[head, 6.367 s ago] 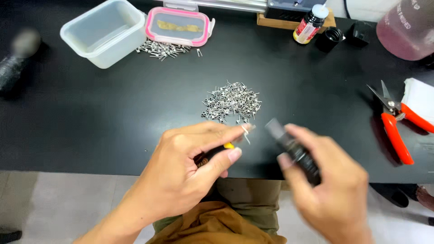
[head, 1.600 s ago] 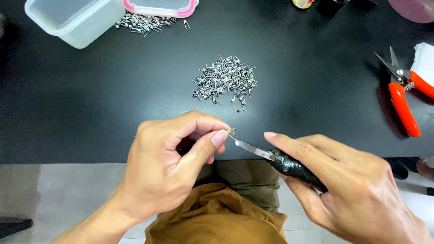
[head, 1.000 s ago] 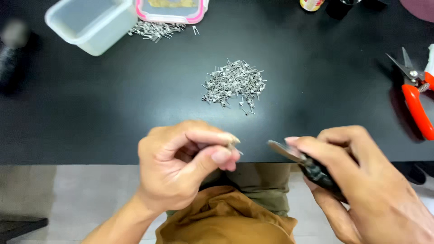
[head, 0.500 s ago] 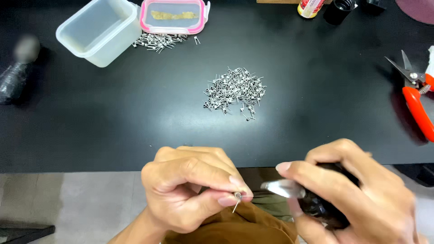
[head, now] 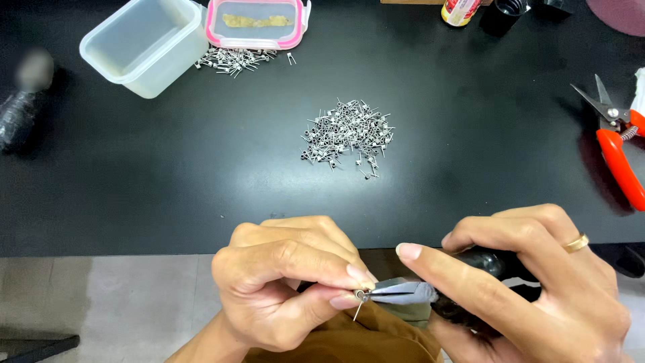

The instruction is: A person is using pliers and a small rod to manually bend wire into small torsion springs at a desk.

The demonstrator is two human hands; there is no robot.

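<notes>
A tiny silver wire coil with two straight legs [head: 360, 298] sits pinched between the thumb and forefinger of my left hand [head: 285, 286], just off the near edge of the black worktop [head: 201, 175], above my brown-clad lap. My left fingers [head: 349, 272] are pressed together on it, one leg poking down below the thumb. My right hand [head: 531, 282], a gold ring on one finger, wraps around a black-handled tool with flat metal tips [head: 403, 293]; its fingers are clamped on the handle, forefinger stretched along it, and the tips meet the coil right at my left fingertips. Beyond both hands lies a loose heap of the same silver coils [head: 346, 134]. Far off to the right of my right fingers rest red-handled snips [head: 615, 144].
</notes>
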